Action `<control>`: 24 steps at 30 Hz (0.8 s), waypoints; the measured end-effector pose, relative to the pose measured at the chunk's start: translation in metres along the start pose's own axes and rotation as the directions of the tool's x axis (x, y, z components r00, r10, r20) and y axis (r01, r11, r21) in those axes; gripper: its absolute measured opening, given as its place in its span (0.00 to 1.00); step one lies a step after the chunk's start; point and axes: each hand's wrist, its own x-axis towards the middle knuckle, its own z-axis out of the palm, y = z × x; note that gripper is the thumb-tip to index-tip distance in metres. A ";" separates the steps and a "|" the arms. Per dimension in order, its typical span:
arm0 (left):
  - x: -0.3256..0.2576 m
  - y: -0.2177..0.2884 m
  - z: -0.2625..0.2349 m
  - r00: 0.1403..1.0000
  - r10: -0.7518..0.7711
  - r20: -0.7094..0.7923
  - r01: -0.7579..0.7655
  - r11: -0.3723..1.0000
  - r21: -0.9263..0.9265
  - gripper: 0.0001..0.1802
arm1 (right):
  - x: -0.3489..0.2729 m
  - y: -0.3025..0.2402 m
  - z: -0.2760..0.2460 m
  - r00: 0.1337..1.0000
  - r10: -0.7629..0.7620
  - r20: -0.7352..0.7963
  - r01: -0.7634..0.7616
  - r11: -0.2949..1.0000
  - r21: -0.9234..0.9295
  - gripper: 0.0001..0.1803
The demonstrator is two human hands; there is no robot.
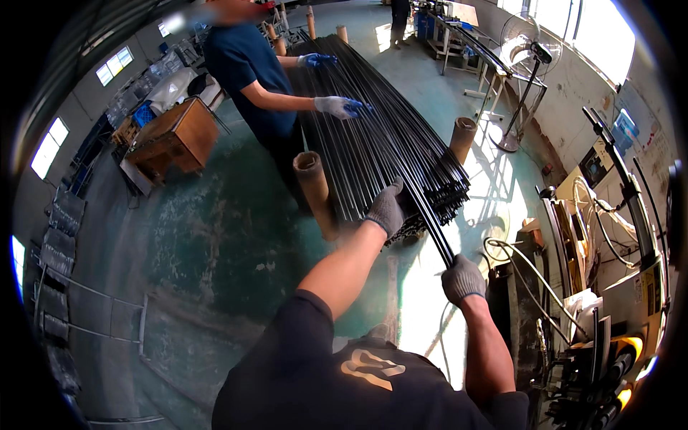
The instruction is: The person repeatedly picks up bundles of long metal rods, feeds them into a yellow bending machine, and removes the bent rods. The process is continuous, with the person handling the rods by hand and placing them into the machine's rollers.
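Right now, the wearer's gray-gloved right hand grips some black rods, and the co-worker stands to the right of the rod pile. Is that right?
Not quite: in the head view, the co-worker stands to the left of the rod pile. The gray-gloved right hand does grip some black rods.

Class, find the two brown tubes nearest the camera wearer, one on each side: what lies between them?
In the head view, a stack of long black rods lies between the left tube and the right tube.
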 end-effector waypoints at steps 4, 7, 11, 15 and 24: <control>0.038 -0.002 0.027 0.999 -0.030 -0.017 0.030 0.999 0.024 0.23 | -0.092 0.090 0.015 0.995 0.073 -0.060 -0.073 0.997 0.011 0.10; 0.053 -0.023 0.034 0.996 -0.076 -0.053 0.075 0.997 -0.018 0.22 | -0.190 0.178 0.039 0.965 0.233 -0.119 -0.235 0.972 -0.001 0.08; 0.014 -0.090 0.058 0.975 -0.206 -0.087 0.201 0.978 -0.058 0.14 | -0.324 0.301 0.087 0.887 0.376 -0.267 -0.382 0.924 0.031 0.08; -0.002 -0.139 0.093 0.962 -0.248 0.111 0.253 0.967 -0.034 0.13 | -0.458 0.436 0.134 0.717 0.513 -0.473 -0.542 0.836 0.084 0.08; -0.036 -0.245 0.247 0.815 -0.409 0.411 0.410 0.908 0.090 0.10 | -0.512 0.530 0.121 -0.266 0.961 -0.080 -0.034 0.073 0.997 0.20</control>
